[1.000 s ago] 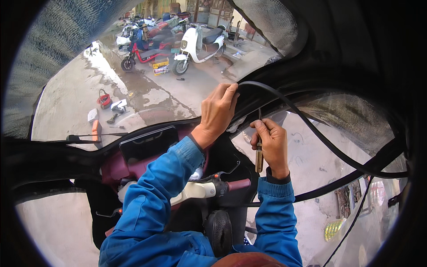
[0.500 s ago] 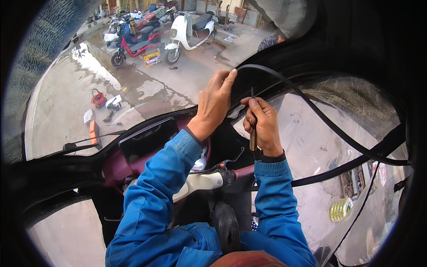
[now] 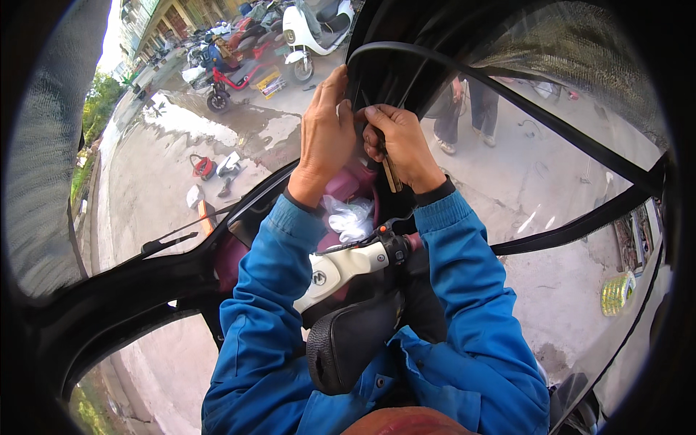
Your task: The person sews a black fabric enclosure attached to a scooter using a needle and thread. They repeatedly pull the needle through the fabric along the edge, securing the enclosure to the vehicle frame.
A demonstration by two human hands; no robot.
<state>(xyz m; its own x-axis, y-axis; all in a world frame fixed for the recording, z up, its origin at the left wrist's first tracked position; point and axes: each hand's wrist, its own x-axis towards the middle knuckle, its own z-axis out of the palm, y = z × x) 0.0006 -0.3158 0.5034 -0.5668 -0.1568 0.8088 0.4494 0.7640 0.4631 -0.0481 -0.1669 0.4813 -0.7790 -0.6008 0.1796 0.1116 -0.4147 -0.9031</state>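
My left hand (image 3: 328,134) is raised against the dark pillar. Its fingers are stretched up and close together on a black rubber strip (image 3: 406,47), which bends over at the fingertips and runs off to the right. My right hand (image 3: 402,141) is closed around a slim tool (image 3: 392,175) with a brass-coloured handle; its thin dark blade points up beside the pillar. What the blade touches is hard to make out. Below the hands lie a cream handlebar cover (image 3: 341,272) and a crumpled white plastic bag (image 3: 349,217).
Clear plastic sheeting and black frame bars (image 3: 551,239) enclose me. A black padded pouch (image 3: 351,344) sits before my chest. Outside are a person's legs (image 3: 482,109), a white scooter (image 3: 304,36), a red scooter (image 3: 232,80), a red basket (image 3: 203,168) and a yellow tape roll (image 3: 617,293).
The view has swung, bringing a person's legs into sight. Both hands are closer together at the pillar. The right hand's tool has tilted and moved nearer the left hand.
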